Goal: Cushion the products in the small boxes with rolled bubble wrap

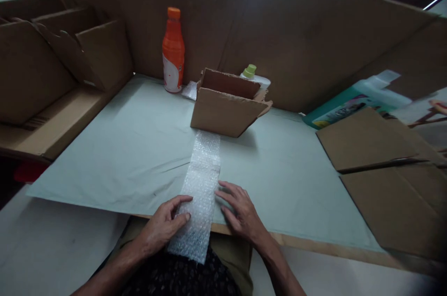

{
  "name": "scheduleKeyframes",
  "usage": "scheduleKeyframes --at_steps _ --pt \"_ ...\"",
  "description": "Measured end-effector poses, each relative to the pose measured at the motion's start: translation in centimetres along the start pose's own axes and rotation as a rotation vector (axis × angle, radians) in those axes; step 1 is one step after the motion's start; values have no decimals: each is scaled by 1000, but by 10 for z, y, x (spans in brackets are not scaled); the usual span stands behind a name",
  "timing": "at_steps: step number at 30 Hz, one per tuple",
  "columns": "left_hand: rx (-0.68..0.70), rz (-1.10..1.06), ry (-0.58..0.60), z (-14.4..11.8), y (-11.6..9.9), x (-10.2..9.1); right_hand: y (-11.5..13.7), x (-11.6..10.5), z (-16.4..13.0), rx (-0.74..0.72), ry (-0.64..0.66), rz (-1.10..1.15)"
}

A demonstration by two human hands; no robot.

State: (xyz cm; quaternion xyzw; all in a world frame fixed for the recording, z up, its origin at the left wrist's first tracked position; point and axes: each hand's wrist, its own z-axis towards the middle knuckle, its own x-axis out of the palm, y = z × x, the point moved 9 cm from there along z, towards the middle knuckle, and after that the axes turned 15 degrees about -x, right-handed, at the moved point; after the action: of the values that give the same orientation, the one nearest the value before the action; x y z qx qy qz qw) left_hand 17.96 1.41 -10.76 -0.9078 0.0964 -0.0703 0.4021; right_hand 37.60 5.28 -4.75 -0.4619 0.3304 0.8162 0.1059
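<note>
Where the tall cardboard screen (296, 39) closes off the back, the bench (115, 151) lies under a pale green sheet, with stacked flat cartons (38, 81) at far left and loose cardboard panels (380, 161) at right. Mid-bench stands a small open box (226, 107), flaps up, an orange bottle (173, 51) behind it to the left and a green-capped bottle (250, 72) just behind its far wall; a teal jug (352, 102) lies on its side further right, too blurred to read. A strip of bubble wrap (201, 184) runs from the box front to the near edge and hangs over it. Step in hand, by my reading: laying out and flattening the strip. Left hand (164, 223) rests on its near left edge, fingers curled lightly, thumb on the film, not gripping. Right hand (240, 212) lies flat and spread at the right edge, palm down, holding nothing. Next move likely calls for even pressure on both edges to keep the strip straight.
</note>
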Motion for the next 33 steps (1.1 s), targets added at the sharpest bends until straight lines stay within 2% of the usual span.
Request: scheduleKeyframes --at_steps 4,8,10,12,14,16,18,20,24,29,33 --pt "-50 -141 80 -6 4 2 29 14 -7 -34 163 27" --pt "-139 -292 172 -15 11 5 40 28 2 -51 231 24" --pt "-152 -322 194 -20 11 3 38 30 5 -49 194 30" --pt "-114 -247 161 -22 8 -3 34 28 7 -35 104 69" --pt "-15 -62 27 -24 -2 -16 28 25 9 -6 4 143" --pt "144 135 -166 -27 -22 -29 22 22 12 53 -84 225" --pt "288 265 -286 -29 -44 -32 17 21 14 132 -147 288" --pt "353 332 -277 -22 -59 -24 13 22 16 194 -188 327" --pt "313 361 -224 3 -72 -15 12 23 15 232 -225 402" --pt "256 468 -201 23 -69 -14 1 17 4 304 -309 441" --pt "219 581 -252 30 -64 -15 -6 13 1 312 -336 257"
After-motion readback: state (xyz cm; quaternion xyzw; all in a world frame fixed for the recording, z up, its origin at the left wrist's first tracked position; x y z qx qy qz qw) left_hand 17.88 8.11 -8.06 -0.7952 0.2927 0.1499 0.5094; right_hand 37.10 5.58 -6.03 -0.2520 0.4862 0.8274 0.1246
